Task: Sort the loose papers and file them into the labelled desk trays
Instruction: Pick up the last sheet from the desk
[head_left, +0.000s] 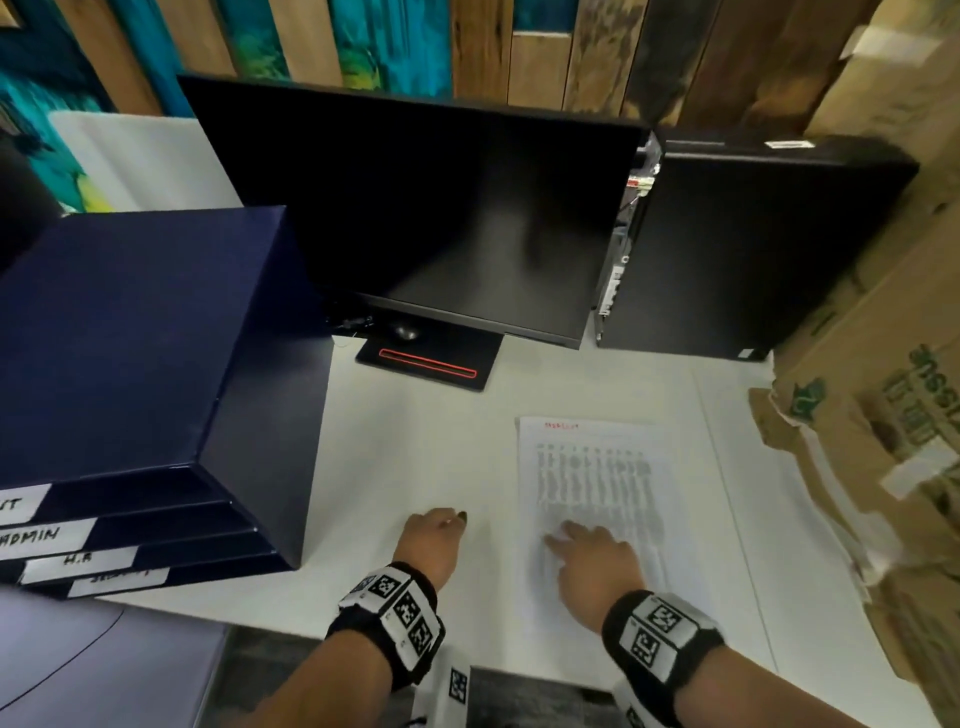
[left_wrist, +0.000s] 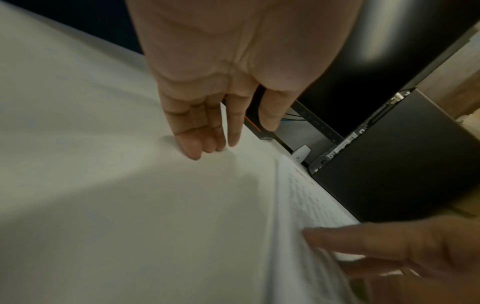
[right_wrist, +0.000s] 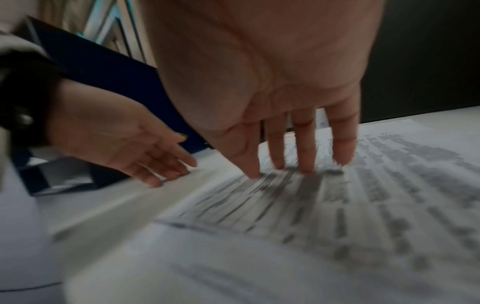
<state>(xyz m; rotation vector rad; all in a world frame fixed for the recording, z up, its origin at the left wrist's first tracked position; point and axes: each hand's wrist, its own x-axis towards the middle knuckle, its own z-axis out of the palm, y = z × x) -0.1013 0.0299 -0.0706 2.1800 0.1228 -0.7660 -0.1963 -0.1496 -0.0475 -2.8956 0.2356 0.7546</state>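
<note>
A printed paper sheet with columns of grey text and a red word at its top lies on the white desk, right of centre. My right hand lies on its lower part, straight fingers spread on the print. My left hand rests on the bare desk just left of the sheet, fingertips straight and touching the surface, holding nothing. The dark blue stack of desk trays stands at the left, with white labels reading "ADMIN" and "H.R"; two other labels are only partly readable.
A black monitor on its stand fills the back of the desk, with a black computer case to its right. Cardboard boxes crowd the right edge. The desk's near edge runs just below my wrists.
</note>
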